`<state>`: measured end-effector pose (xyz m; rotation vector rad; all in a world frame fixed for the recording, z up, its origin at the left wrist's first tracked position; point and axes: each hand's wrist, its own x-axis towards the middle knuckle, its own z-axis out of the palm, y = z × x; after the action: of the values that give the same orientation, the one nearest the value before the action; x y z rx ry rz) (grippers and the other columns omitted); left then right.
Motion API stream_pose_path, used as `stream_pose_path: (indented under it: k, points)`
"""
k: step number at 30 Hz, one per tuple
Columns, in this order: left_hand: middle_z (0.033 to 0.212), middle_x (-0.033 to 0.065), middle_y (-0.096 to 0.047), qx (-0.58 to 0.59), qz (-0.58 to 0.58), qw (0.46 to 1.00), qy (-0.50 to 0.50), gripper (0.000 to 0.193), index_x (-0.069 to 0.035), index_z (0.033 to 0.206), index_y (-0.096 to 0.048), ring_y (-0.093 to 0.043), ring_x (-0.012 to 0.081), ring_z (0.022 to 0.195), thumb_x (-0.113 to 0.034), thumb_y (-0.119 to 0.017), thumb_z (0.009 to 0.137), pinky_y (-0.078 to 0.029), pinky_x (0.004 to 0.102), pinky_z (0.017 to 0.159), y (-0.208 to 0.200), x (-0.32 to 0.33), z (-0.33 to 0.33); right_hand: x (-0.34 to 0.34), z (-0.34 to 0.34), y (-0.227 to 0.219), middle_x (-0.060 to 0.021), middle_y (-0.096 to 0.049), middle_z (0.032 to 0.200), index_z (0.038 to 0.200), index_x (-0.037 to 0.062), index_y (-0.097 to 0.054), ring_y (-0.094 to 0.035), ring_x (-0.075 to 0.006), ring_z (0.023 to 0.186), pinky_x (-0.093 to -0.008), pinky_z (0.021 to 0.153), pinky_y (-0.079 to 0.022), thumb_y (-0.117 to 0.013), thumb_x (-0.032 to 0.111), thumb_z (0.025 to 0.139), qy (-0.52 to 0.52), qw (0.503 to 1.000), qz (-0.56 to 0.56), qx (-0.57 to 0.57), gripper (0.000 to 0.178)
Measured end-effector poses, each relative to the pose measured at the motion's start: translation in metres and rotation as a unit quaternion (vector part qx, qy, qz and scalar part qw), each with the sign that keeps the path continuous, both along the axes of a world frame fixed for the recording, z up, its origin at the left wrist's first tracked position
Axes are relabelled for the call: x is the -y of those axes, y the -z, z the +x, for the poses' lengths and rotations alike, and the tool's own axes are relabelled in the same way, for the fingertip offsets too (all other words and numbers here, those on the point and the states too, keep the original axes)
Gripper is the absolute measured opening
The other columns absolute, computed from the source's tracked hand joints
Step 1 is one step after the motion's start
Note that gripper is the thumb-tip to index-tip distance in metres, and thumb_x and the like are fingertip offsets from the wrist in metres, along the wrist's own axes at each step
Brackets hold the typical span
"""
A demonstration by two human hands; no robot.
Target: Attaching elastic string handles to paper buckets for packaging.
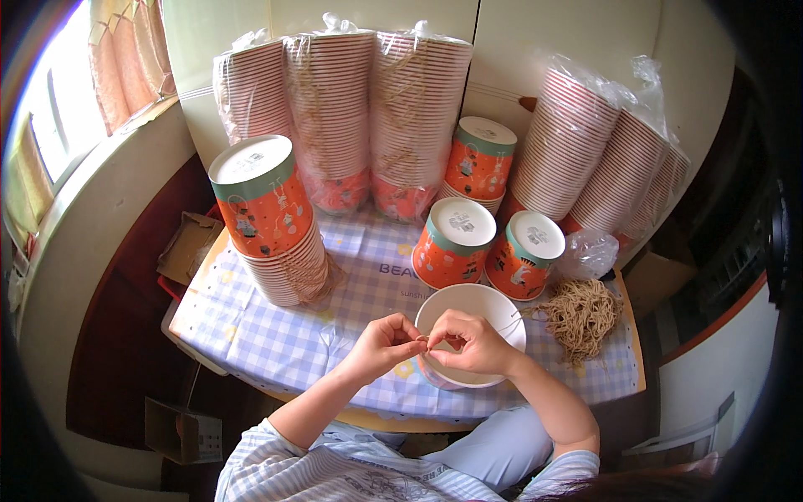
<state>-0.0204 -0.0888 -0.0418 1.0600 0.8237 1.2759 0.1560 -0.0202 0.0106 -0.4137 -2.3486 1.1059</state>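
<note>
Pinching, left hand (388, 343) and right hand (473, 341) met at the left rim of one open white-lined bucket (495, 303), anything held too small to tell. Surface (268, 343) carried two lone upturned orange buckets (452, 258) behind it, three bagged stacks (330, 109) back left, one twine heap (585, 320) right.

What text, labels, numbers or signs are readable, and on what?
I won't copy wording, only place it:
Tablecloth: dark lettering, larger line partly legible, cut off by an orange tub.
Shirt: dark lettering on the front, partly legible.
Upturned tubs: grey print on the white bases, too small to read.
Cardboard box, lower left: small marks, too blurred to read.
</note>
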Motion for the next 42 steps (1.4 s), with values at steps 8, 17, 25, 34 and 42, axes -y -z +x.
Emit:
stream_pose_path:
  k: [8,17,25,34,42]
  points:
    - [0.084,0.0029,-0.06,-0.02,0.006,1.0,-0.003,0.011,0.0,0.085,-0.051,-0.056,0.0057,0.077,-0.006,-0.06,0.081,-0.046,0.0187,0.068,-0.002,0.003,0.001,0.0,-0.001,0.005,-0.0003,-0.053,0.069,0.075,0.0054,-0.059,-0.045,-0.007,0.053,-0.0221,0.047,-0.038,-0.067,0.008,0.072,0.036,0.999,-0.007,0.015,0.01]
    - [0.084,0.0019,-0.059,-0.06,0.028,0.998,-0.017,0.01,0.0,0.087,-0.053,-0.055,0.0049,0.077,-0.004,-0.059,0.082,-0.046,0.0188,0.068,-0.003,0.005,0.002,0.002,-0.003,0.008,0.0,-0.053,0.069,0.077,0.0044,-0.057,-0.046,-0.0066,0.055,-0.0211,0.049,-0.04,-0.067,0.009,0.071,0.061,0.996,-0.065,0.011,0.013]
    - [0.084,0.0062,-0.062,-0.151,0.105,0.98,-0.076,0.018,0.0,0.092,-0.048,-0.056,0.0053,0.074,-0.004,-0.061,0.08,-0.046,0.0198,0.064,-0.004,0.006,0.006,0.004,-0.003,0.003,-0.0002,-0.054,0.074,0.082,0.0044,-0.058,-0.047,-0.0057,0.059,-0.0206,0.052,-0.041,-0.068,0.009,0.071,0.075,0.994,-0.067,0.031,0.016]
    - [0.078,0.0083,-0.065,-0.301,0.1,0.941,-0.121,0.025,-0.003,0.093,-0.044,-0.058,0.0095,0.057,-0.006,-0.063,0.076,-0.045,0.0228,0.051,-0.02,0.014,0.012,0.001,-0.003,0.011,0.0028,-0.051,0.077,0.079,0.0043,-0.058,-0.047,-0.002,0.064,-0.0173,0.055,-0.039,-0.064,0.004,0.073,0.065,0.99,-0.124,0.03,0.008]
    - [0.078,0.0105,-0.064,-0.297,0.151,0.935,-0.121,0.017,-0.002,0.096,-0.052,-0.062,0.0146,0.064,-0.005,-0.056,0.08,-0.047,0.0255,0.055,-0.016,0.014,0.002,0.002,-0.003,0.007,-0.0003,-0.058,0.071,0.079,0.0025,-0.059,-0.05,-0.0047,0.062,-0.0211,0.056,-0.043,-0.063,0.006,0.073,0.077,0.989,-0.119,0.035,0.008]
